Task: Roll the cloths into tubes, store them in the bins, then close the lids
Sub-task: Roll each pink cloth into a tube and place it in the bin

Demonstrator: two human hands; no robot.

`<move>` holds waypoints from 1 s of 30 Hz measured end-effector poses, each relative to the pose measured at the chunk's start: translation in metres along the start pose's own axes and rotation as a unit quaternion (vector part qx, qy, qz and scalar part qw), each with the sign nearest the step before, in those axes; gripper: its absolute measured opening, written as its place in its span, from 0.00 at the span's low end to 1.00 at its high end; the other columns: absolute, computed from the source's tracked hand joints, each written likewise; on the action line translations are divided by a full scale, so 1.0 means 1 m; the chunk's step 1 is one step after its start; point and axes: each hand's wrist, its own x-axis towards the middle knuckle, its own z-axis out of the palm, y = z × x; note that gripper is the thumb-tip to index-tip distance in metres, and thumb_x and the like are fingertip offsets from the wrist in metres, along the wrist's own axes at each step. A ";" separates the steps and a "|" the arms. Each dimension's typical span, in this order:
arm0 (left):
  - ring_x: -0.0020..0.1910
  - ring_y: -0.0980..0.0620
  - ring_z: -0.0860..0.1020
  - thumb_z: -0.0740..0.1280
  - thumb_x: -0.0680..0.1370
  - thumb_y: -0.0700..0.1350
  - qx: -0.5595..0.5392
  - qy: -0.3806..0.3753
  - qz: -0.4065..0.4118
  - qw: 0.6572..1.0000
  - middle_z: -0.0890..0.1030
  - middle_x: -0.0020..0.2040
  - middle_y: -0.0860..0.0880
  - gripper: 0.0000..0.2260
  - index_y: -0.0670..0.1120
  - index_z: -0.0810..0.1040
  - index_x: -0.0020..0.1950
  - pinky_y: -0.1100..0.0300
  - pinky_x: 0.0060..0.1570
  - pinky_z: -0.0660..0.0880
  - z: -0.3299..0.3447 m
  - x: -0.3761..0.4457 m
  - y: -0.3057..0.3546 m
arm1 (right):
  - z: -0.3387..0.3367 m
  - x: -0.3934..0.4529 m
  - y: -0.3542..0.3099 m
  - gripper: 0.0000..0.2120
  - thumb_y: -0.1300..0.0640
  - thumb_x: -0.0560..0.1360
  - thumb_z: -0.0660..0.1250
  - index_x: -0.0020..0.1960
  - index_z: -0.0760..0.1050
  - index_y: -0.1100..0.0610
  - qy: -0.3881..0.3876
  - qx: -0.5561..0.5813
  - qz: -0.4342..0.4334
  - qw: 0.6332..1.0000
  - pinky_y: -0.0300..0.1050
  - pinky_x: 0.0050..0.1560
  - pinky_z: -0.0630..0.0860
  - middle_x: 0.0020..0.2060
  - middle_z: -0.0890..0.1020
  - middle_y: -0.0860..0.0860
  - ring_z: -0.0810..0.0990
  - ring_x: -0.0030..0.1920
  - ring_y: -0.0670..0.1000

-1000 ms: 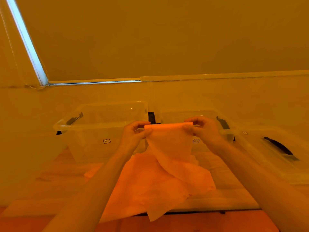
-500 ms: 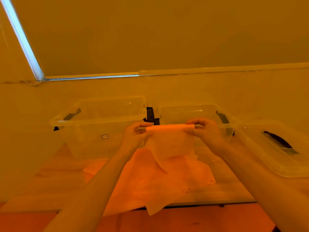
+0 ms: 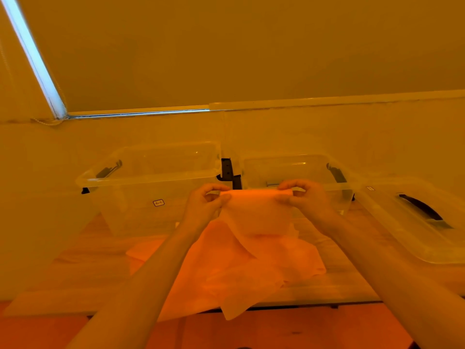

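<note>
A thin orange cloth (image 3: 256, 212) hangs in the air in front of me, its top edge rolled into a narrow tube. My left hand (image 3: 203, 205) pinches the left end of that roll and my right hand (image 3: 305, 197) pinches the right end. Under it more orange cloths (image 3: 226, 268) lie in a loose pile on the table. Behind stand two clear open bins: the left bin (image 3: 151, 177) and the right bin (image 3: 297, 170). A clear lid (image 3: 412, 217) with a dark handle lies flat at the right.
The table's front edge (image 3: 314, 302) runs below the cloth pile, one cloth corner hanging over it. A pale wall and a window frame (image 3: 37, 61) rise behind the bins. Black latches (image 3: 227, 170) sit between the two bins.
The rolled top edge has grown thicker and the hanging part of the cloth has become shorter as both hands turned it. The hands stayed at about the same place.
</note>
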 end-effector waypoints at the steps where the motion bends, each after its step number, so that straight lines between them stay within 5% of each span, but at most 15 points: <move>1: 0.42 0.54 0.78 0.71 0.75 0.41 0.001 -0.003 -0.002 1.000 0.81 0.47 0.52 0.07 0.53 0.79 0.49 0.70 0.26 0.72 -0.001 0.000 0.000 | -0.001 0.000 0.001 0.09 0.65 0.70 0.73 0.44 0.79 0.52 -0.007 -0.002 0.002 1.000 0.35 0.38 0.77 0.50 0.79 0.46 0.78 0.49 0.45; 9: 0.46 0.51 0.79 0.69 0.76 0.43 0.013 -0.024 0.005 1.000 0.81 0.47 0.52 0.04 0.53 0.79 0.48 0.57 0.45 0.78 0.001 0.000 -0.009 | 0.000 -0.004 0.008 0.02 0.60 0.74 0.70 0.46 0.79 0.54 -0.005 0.005 0.015 1.000 0.34 0.36 0.76 0.45 0.81 0.49 0.80 0.44 0.47; 15: 0.46 0.52 0.79 0.69 0.76 0.42 0.010 -0.006 0.020 1.000 0.79 0.49 0.52 0.04 0.49 0.77 0.49 0.61 0.40 0.79 0.006 0.000 -0.014 | 0.001 -0.003 0.009 0.04 0.59 0.74 0.70 0.49 0.79 0.54 0.015 -0.020 0.012 1.000 0.39 0.44 0.76 0.53 0.75 0.44 0.76 0.52 0.47; 20: 0.47 0.55 0.80 0.72 0.74 0.42 0.018 -0.001 0.012 1.000 0.80 0.48 0.54 0.07 0.52 0.79 0.48 0.61 0.43 0.79 0.006 0.000 -0.018 | 0.000 -0.005 0.007 0.09 0.64 0.71 0.72 0.50 0.79 0.56 -0.009 -0.025 0.013 1.000 0.34 0.36 0.76 0.50 0.77 0.45 0.76 0.47 0.43; 26: 0.45 0.56 0.79 0.70 0.76 0.42 0.033 -0.007 0.013 0.999 0.79 0.47 0.55 0.07 0.53 0.78 0.50 0.67 0.36 0.76 0.008 0.001 -0.019 | 0.000 -0.001 0.014 0.06 0.60 0.73 0.71 0.50 0.79 0.57 0.012 0.011 0.026 1.000 0.36 0.36 0.78 0.48 0.81 0.53 0.82 0.45 0.52; 30: 0.46 0.57 0.79 0.70 0.76 0.43 0.023 -0.003 0.014 1.000 0.80 0.47 0.55 0.06 0.51 0.78 0.52 0.69 0.37 0.77 0.011 0.001 -0.023 | -0.002 -0.002 0.012 0.07 0.61 0.74 0.71 0.51 0.78 0.57 0.019 0.011 0.012 1.000 0.33 0.35 0.77 0.50 0.78 0.48 0.79 0.47 0.48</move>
